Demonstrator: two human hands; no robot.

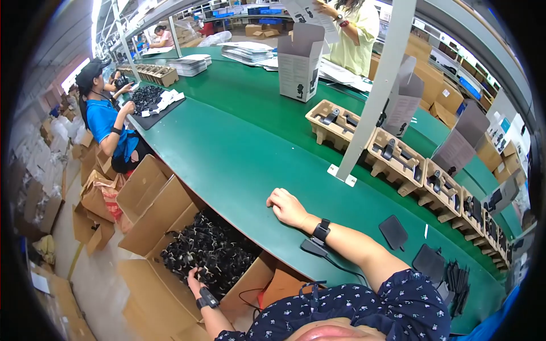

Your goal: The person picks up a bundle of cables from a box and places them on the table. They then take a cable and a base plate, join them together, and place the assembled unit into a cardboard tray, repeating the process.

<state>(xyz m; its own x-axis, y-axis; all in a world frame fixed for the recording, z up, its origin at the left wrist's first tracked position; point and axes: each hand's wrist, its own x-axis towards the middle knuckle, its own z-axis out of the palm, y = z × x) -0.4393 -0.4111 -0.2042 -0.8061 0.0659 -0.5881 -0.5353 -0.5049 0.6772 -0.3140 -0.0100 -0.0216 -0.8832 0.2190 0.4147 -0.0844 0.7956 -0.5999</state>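
Head view looks down at an open cardboard box [170, 221] that stands on the floor just beside the long green table [239, 153]. The box is full of small black parts [210, 253], heaped together. The left hand [195, 282] reaches into the near edge of this heap; its fingers are buried among the parts, so I cannot tell if they pinch one. The right hand [287, 207] rests on the table edge with the fingers curled loosely together and holding nothing. Near the right forearm lie flat black pads [393, 232]. Further along the table stand moulded pulp trays [392, 159] in a row, with grey cartons [298, 57] behind. At the far left, a co-worker in a blue shirt [105, 122] handles black parts.
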